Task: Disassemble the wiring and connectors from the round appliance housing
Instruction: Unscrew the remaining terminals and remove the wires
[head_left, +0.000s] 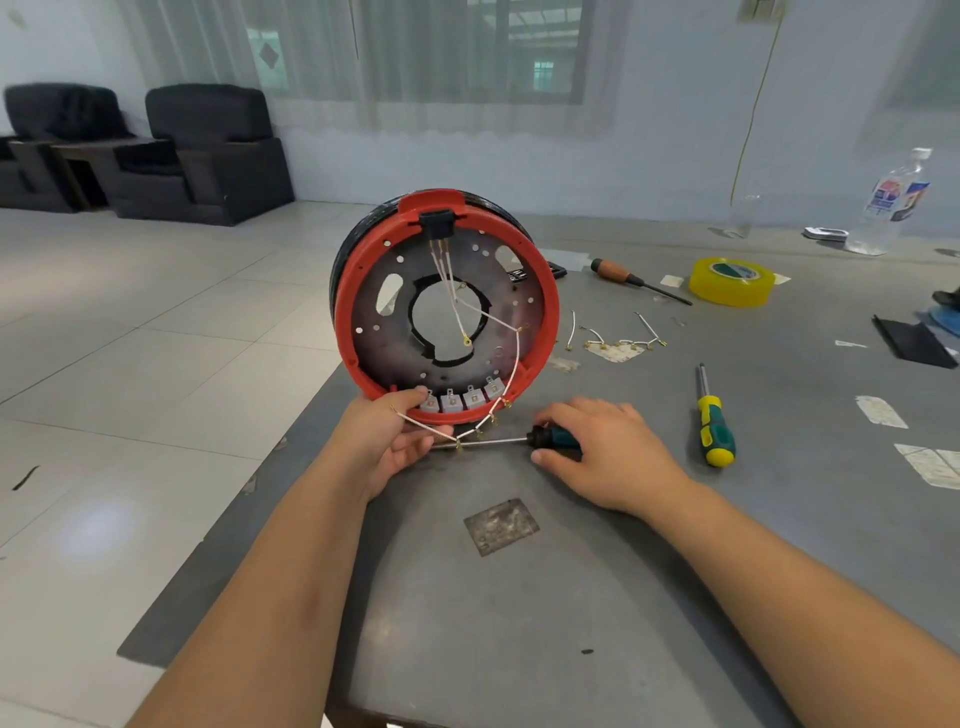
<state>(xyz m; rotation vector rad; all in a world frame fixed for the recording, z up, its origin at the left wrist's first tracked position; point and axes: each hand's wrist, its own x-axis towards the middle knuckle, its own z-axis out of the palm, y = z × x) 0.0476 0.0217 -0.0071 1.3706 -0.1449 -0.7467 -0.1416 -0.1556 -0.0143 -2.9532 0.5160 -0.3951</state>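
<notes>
The round red housing (447, 296) is standing on its edge on the gray table (597, 597), with white wires (488, 317) hanging inside. The left hand (395, 441) is gripping its bottom rim. The right hand (597, 447) is closing around a screwdriver (550, 439). Black chairs (197, 150) are sitting behind.

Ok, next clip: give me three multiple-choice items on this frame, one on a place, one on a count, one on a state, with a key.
1. Where does the yellow tape roll lie?
A. on the table, far right
B. inside the housing
C. on the floor

2. How many grey connector blocks sit along the housing's lower rim?
A. two
B. four
C. six

3. How does the housing stand?
A. flat, face down
B. on edge, open side toward the camera
C. lifted off the table

Key: A, it rests on the grey table; B, four show; B, left hand steadies it.
</notes>
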